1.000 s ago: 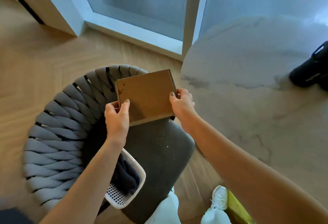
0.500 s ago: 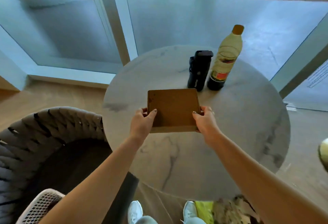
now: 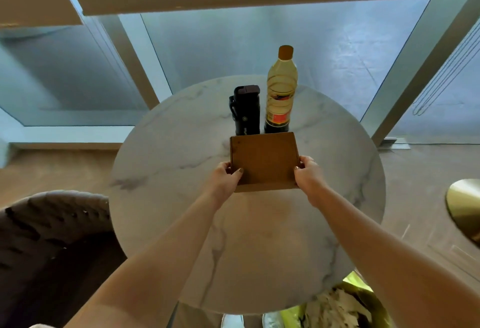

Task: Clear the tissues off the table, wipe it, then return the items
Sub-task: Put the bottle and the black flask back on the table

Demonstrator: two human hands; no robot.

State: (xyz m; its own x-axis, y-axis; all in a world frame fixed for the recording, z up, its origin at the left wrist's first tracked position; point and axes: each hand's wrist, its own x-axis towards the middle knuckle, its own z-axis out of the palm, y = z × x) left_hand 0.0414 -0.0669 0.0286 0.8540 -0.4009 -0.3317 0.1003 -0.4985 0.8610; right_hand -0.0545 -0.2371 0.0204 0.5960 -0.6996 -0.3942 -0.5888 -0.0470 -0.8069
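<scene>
Over the table (image 3: 161, 171) now instead of the chair, you've got the box (image 3: 263, 160) clamped between left hand (image 3: 224, 175) and right hand (image 3: 309, 174), so you're returning items.

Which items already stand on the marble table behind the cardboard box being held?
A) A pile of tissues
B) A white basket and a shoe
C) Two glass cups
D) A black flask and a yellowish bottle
D: a black flask and a yellowish bottle stand upright side by side on the marble table, just beyond the cardboard box.
</scene>
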